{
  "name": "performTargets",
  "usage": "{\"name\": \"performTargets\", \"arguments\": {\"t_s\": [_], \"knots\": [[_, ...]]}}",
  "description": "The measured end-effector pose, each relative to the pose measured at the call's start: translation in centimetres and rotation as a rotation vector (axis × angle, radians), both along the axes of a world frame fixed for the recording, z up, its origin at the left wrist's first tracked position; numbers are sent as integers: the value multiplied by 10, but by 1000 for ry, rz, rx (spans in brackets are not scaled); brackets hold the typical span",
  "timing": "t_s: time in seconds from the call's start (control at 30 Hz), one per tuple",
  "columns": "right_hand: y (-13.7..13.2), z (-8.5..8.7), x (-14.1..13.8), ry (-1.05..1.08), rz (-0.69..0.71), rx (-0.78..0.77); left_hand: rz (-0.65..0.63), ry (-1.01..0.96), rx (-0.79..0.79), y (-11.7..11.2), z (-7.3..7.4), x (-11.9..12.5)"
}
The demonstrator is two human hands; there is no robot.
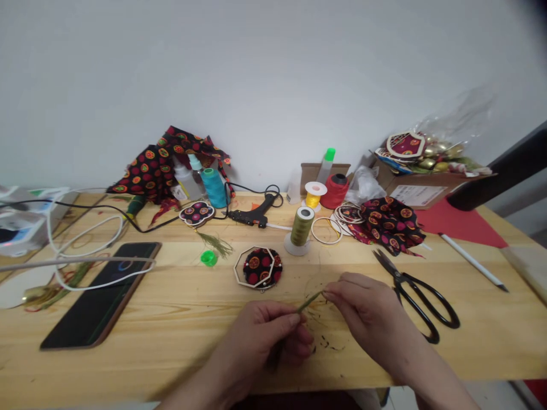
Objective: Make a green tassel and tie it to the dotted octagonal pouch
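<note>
Both hands on one olive thread bundle [310,300], low over the table [192,364]: left hand [273,330] grips its length, right hand [367,310] pinches the tip. I count four thread spools [302,228], one scissors [398,278], one glue gun [252,217].

The bare left hand [277,331] curls, thumb pressed over bent fingers, while the bare right hand [368,307], knuckles up, pinches at its fingertips

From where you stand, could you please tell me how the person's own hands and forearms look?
The left hand and right hand are bare, without gloves. The forearms are bare too as far as the view reaches, with no sleeve, watch or bracelet showing.
</note>
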State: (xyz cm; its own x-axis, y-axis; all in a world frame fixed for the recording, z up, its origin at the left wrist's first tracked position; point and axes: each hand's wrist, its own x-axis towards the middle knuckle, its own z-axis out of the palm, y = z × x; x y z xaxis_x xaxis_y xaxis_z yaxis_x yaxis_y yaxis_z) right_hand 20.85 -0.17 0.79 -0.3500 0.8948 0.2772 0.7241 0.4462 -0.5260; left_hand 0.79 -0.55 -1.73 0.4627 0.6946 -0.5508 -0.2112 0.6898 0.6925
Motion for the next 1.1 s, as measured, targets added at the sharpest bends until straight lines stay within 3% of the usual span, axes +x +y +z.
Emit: {"name": "performTargets", "arguments": {"t_s": [0.7, 1.1], "knots": [[-3, -4, 1, 22, -5, -33, -57, -1, 14, -1, 5, 0], [-5, 3, 2, 38, -28, 35, -58, 37, 27, 0, 0, -3]]}}
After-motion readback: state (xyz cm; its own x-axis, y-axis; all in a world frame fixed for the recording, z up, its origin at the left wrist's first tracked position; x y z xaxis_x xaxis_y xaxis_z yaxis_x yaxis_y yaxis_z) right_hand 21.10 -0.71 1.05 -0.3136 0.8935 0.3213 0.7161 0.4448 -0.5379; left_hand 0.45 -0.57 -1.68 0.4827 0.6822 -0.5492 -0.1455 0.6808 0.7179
